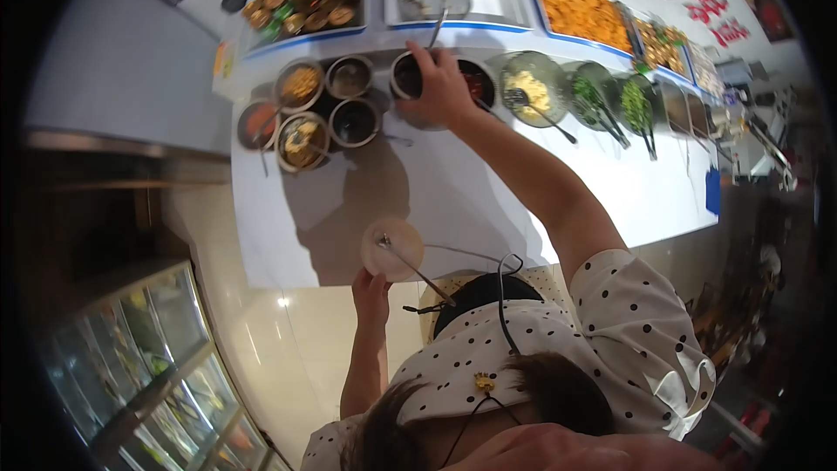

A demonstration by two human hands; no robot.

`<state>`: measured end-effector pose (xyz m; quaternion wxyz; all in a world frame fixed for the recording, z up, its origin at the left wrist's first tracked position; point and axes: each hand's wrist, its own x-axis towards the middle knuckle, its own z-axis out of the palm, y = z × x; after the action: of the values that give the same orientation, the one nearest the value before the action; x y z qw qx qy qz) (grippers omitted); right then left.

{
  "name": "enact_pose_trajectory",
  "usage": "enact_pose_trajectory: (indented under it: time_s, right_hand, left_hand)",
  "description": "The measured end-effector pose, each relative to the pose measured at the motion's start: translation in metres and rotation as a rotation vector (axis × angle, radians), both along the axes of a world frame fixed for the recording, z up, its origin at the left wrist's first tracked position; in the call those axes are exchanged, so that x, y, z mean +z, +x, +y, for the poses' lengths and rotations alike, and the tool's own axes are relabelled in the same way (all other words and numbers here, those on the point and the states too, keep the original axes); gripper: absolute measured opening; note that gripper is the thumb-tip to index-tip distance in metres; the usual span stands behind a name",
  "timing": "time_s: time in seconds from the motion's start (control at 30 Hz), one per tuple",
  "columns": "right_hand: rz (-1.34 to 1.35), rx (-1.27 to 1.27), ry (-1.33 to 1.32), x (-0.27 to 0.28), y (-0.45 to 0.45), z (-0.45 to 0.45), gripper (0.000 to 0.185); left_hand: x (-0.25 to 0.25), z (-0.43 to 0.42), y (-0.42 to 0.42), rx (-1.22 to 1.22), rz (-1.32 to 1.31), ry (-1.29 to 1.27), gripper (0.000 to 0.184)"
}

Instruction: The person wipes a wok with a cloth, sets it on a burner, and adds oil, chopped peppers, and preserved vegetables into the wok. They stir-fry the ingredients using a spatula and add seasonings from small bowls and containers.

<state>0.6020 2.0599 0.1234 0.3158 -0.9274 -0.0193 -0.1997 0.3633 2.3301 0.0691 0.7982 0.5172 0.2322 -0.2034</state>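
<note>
My left hand point(373, 287) pinches the near edge of a round pale bowl point(404, 232) over the front edge of the table. A long-handled spoon point(407, 264) rests in it, its handle pointing back toward my body. Stretched forward, my right hand point(441, 92) is over two dark round containers, with its fingers closed about the lower end of a metal spoon handle point(438, 26). The spoon's other end is hidden. Part of the left dark container point(406, 76) shows beside the hand; the right one point(476, 80) holds something dark red.
Left of my right hand stand several small bowls of condiments point(301, 83). To the right are glass bowls with chopped yellowish food point(528, 94) and chopped greens point(636, 105). White trays, one with orange food point(582, 13), line the back of the white table point(488, 201).
</note>
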Motion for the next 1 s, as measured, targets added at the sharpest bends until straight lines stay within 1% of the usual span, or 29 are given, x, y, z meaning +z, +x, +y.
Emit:
enact_pose_trajectory:
  time_s: [0.07, 0.1, 0.17, 0.23, 0.27, 0.33, 0.4, 0.47, 0.5, 0.53, 0.57, 0.6, 0.67, 0.73, 0.8, 0.87, 0.97, 1.0]
  right_hand:
    - [-0.036, -0.001, 0.058, 0.008, -0.018, -0.021, 0.086]
    - [-0.056, -0.016, 0.062, 0.019, -0.03, -0.032, 0.086]
    - [-0.013, -0.04, 0.087, 0.044, -0.061, -0.058, 0.09]
    - [-0.018, -0.048, 0.118, 0.064, -0.103, -0.091, 0.091]
    - [-0.036, -0.06, 0.088, 0.067, -0.129, -0.111, 0.092]
    - [-0.026, -0.055, 0.121, 0.076, -0.189, -0.149, 0.094]
    - [0.036, -0.147, 0.071, 0.082, -0.259, -0.186, 0.095]
    - [0.167, -0.264, 0.094, 0.084, -0.334, -0.222, 0.096]
    - [0.243, -0.35, 0.14, 0.089, -0.371, -0.239, 0.096]
    - [0.313, -0.443, 0.196, 0.091, -0.411, -0.238, 0.096]
    - [0.32, -0.552, 0.186, 0.087, -0.453, -0.236, 0.095]
    - [0.328, -0.611, 0.17, 0.081, -0.489, -0.237, 0.095]
    - [0.256, -0.678, 0.154, 0.069, -0.556, -0.239, 0.096]
    - [0.247, -0.767, 0.153, 0.063, -0.625, -0.232, 0.097]
    - [0.25, -0.837, 0.156, 0.061, -0.678, -0.231, 0.098]
    - [0.206, -0.865, 0.135, 0.063, -0.716, -0.234, 0.098]
    - [0.198, -0.925, 0.11, 0.069, -0.748, -0.235, 0.097]
    - [0.178, -0.918, 0.116, 0.067, -0.756, -0.241, 0.097]
  left_hand:
    - [-0.004, -0.01, -0.001, -0.066, -0.03, -0.03, 0.036]
    - [-0.002, -0.015, 0.0, -0.112, -0.044, -0.028, 0.039]
    - [0.002, -0.03, 0.004, -0.202, -0.076, -0.023, 0.046]
    - [0.016, -0.057, 0.005, -0.222, -0.111, -0.047, 0.049]
    - [0.02, -0.074, 0.004, -0.233, -0.123, -0.063, 0.051]
    - [0.037, -0.11, 0.003, -0.31, -0.157, -0.08, 0.056]
    - [0.043, -0.146, -0.004, -0.393, -0.161, -0.087, 0.06]
    - [0.041, -0.185, -0.017, -0.472, -0.152, -0.082, 0.061]
    - [0.041, -0.209, -0.023, -0.54, -0.157, -0.16, 0.061]
    - [0.04, -0.22, -0.026, -0.618, -0.163, -0.231, 0.061]
    - [0.036, -0.229, -0.035, -0.667, -0.16, -0.295, 0.062]
    - [0.021, -0.239, -0.043, -0.732, -0.119, -0.346, 0.061]
    - [0.017, -0.26, -0.076, -0.715, -0.043, -0.388, 0.06]
    - [0.025, -0.287, -0.114, -0.747, 0.017, -0.409, 0.06]
    - [0.028, -0.312, -0.143, -0.729, 0.105, -0.377, 0.063]
    - [0.051, -0.336, -0.169, -0.792, 0.049, -0.336, 0.064]
    - [0.07, -0.355, -0.191, -0.871, -0.016, -0.455, 0.064]
    - [0.076, -0.362, -0.198, -0.88, -0.04, -0.437, 0.064]
